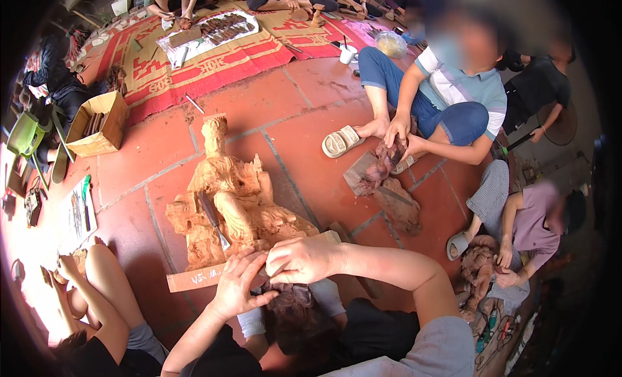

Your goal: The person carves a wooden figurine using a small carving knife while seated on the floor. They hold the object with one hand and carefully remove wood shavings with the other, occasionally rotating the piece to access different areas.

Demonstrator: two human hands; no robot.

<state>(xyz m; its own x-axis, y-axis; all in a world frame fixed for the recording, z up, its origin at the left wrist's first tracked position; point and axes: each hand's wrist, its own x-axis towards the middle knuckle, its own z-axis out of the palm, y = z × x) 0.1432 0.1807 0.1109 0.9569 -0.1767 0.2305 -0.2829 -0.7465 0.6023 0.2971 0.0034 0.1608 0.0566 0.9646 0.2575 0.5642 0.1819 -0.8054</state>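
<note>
At far left, a cardboard box point(98, 124) sits on the tiled floor point(304, 156), beside a red patterned mat point(214, 59). A bare knee point(107, 273) of a seated person shows at lower left.

Centre: a pale wood carving point(233, 202) of a seated figure lies tilted on the floor, its tall head end pointing up-frame. A chisel point(212, 218) rests across its middle. A wooden board point(207, 276) lies along the carving's near edge.

Left hand point(236, 286): fingers spread and curled over the near edge of the carving and board, pressing down; no separate tool visible in it.

Right hand point(301, 260): clenched, knuckles up, just beside the left hand and touching the carving's lower corner. Whether it encloses a tool cannot be told.

Directly below the hands, a dark-haired head point(291, 312) of another person is in view.

Right of centre: a seated person in blue trousers holds a dark carving point(389, 160) on a block. A sandal point(341, 141) lies near. At far right, another person handles a reddish carving point(479, 270).
</note>
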